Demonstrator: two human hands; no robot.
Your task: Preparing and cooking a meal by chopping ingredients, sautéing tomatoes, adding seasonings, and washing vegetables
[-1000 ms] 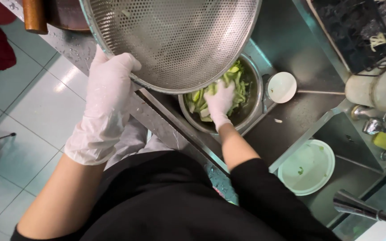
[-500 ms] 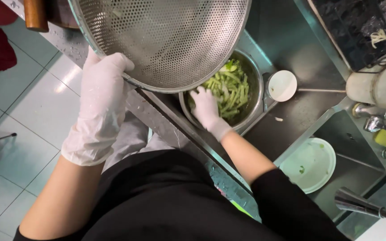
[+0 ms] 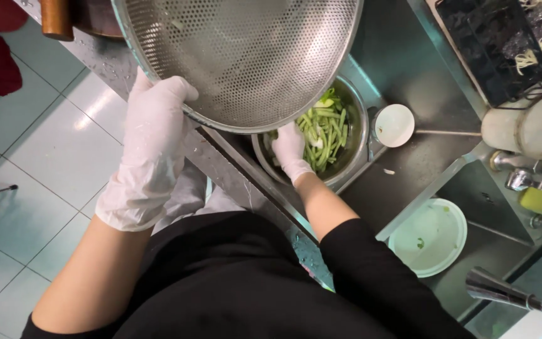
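My left hand (image 3: 147, 147), in a thin white glove, grips the rim of a large perforated metal colander (image 3: 246, 56) and holds it tilted above the counter. My right hand (image 3: 290, 150), also gloved, reaches down into a steel bowl (image 3: 354, 164) and rests on the cut green beans (image 3: 324, 135) inside it. The colander hides the near-left part of the bowl.
A small white cup (image 3: 395, 124) stands on the steel counter beside the bowl. A white plate (image 3: 429, 237) lies in the sink (image 3: 497, 213), with a tap (image 3: 509, 294) at the lower right. A black rack with noodles (image 3: 522, 37) sits at the top right. Tiled floor lies left.
The colander has shifted left and upward, uncovering more of the bowl. My right hand has slid to the left side of the beans.
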